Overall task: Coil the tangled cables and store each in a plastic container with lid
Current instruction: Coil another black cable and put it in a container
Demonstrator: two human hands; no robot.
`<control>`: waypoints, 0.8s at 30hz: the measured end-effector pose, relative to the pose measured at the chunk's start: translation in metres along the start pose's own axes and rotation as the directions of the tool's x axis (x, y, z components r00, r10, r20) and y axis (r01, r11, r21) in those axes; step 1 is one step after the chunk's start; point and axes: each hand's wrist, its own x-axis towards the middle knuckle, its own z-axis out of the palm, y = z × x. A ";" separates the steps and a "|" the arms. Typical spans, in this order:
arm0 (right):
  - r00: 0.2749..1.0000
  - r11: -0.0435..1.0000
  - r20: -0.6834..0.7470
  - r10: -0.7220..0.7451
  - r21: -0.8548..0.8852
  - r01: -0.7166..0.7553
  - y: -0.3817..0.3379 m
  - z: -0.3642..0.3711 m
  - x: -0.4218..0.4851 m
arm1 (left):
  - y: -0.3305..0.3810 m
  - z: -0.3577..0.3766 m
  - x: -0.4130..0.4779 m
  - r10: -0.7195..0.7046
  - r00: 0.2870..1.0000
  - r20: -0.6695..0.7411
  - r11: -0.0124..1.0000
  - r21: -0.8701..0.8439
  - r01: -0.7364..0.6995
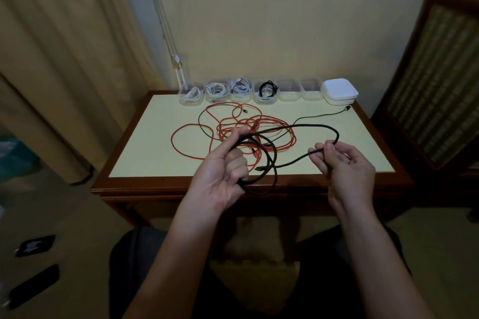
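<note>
Hands: left hand [223, 171] and right hand [344, 163] are both up over the near edge of the table [145, 142].
Left hand grip: fingers are curled tight round a few loops of the black cable [311, 125], with the thumb pointing up.
Right hand grip: thumb and fingers are pinched together on the same black cable.
Black cable: in the air, not on the table. One long loop runs sideways from the left hand to the right hand, bowing out toward the far edge. More loops hang down from the left hand, and one plug end hangs between the two hands.
Red cable [259, 124]: a messy heap in the middle of the table, spread wider from left to right than from near to far. One big loop sticks out toward the left edge.
Thin dark cable [318, 115]: it lies flat on the table, runs from the red heap toward the far right corner, and its plug ends just beside the lids.
Clear boxes [287, 97]: six in a row along the far edge, all open.
In the boxes: white cables [217, 89] in the three on the left, a coiled black cable [267, 89] in the fourth.
White lids [339, 90]: a stack at the far right corner, at the right end of the row.
Chair [427, 85]: to the right of the table.
Curtain [51, 59]: to the left of the table.
</note>
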 end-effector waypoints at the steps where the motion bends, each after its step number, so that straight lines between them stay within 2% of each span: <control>1: 1.000 0.999 0.006 0.031 0.021 -0.031 -0.001 0.000 -0.001 | -0.001 0.001 0.000 0.000 1.000 -0.003 1.000 0.007 0.000; 5: 0.982 0.980 0.084 0.168 0.093 -0.175 -0.004 0.007 -0.009 | -0.008 0.002 0.002 0.013 0.999 -0.036 0.999 0.039 -0.012; 7: 0.943 0.945 0.170 0.286 0.110 -0.307 0.000 0.010 -0.012 | -0.012 0.003 0.003 0.032 0.998 -0.051 0.998 0.061 -0.029; 10: 0.811 0.856 0.368 0.455 0.069 -0.512 0.007 0.015 -0.019 | -0.016 0.003 0.006 0.125 0.990 -0.060 0.978 0.173 -0.113; 13: 0.680 0.786 0.460 0.571 -0.067 -0.614 0.012 0.020 -0.031 | -0.018 0.001 0.005 0.235 0.971 -0.049 0.933 0.291 -0.211; 16: 0.615 0.755 0.491 0.617 -0.148 -0.639 0.012 0.030 -0.041 | -0.018 0.000 0.004 0.327 0.944 -0.042 0.876 0.389 -0.286; 20: 0.573 0.770 0.563 0.595 -0.195 -0.607 0.010 0.037 -0.043 | -0.019 -0.002 0.004 0.398 0.916 -0.043 0.827 0.449 -0.338; 22: 0.586 0.821 0.609 0.534 -0.209 -0.531 0.009 0.035 -0.047 | -0.019 -0.001 0.004 0.413 0.910 -0.043 0.817 0.459 -0.350; 24: 0.630 0.880 0.622 0.465 -0.245 -0.408 0.010 0.033 -0.052 | -0.018 0.000 0.003 0.416 0.909 -0.031 0.809 0.470 -0.354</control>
